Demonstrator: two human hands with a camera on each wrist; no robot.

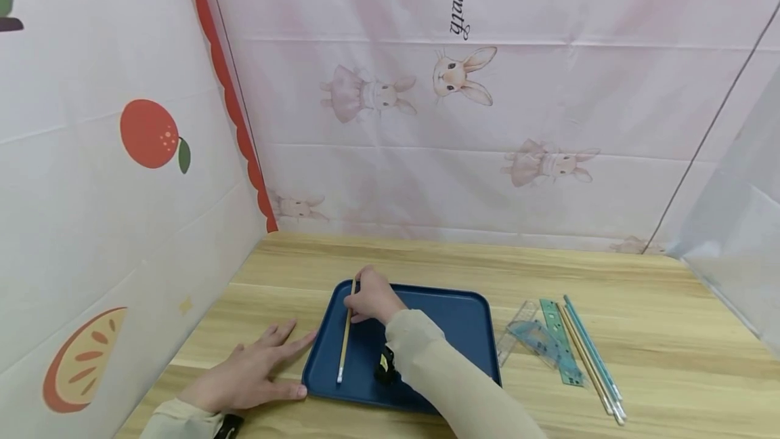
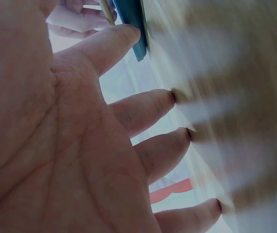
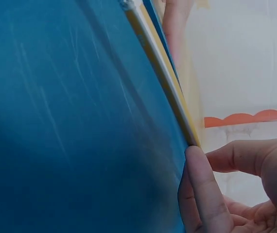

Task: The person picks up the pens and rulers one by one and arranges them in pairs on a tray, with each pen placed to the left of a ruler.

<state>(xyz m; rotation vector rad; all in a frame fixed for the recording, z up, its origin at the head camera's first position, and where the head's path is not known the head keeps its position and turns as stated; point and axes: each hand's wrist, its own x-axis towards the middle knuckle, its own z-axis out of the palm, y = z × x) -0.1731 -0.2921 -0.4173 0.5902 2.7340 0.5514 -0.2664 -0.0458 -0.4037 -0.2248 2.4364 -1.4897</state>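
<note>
A yellow pencil with a white eraser end is over the left part of a dark blue tray. My right hand pinches it near its far end; in the right wrist view the thumb and fingers meet on the pencil. My left hand lies with spread fingers on the table at the tray's left side, the thumb and index finger close to the rim. In the left wrist view the fingertips of the left hand touch the wooden surface. The right forearm hides part of the tray.
Right of the tray lie a clear ruler, a blue see-through triangle, a green ruler and several yellow and blue pencils on the wooden table. Printed cloth walls stand behind and at the sides.
</note>
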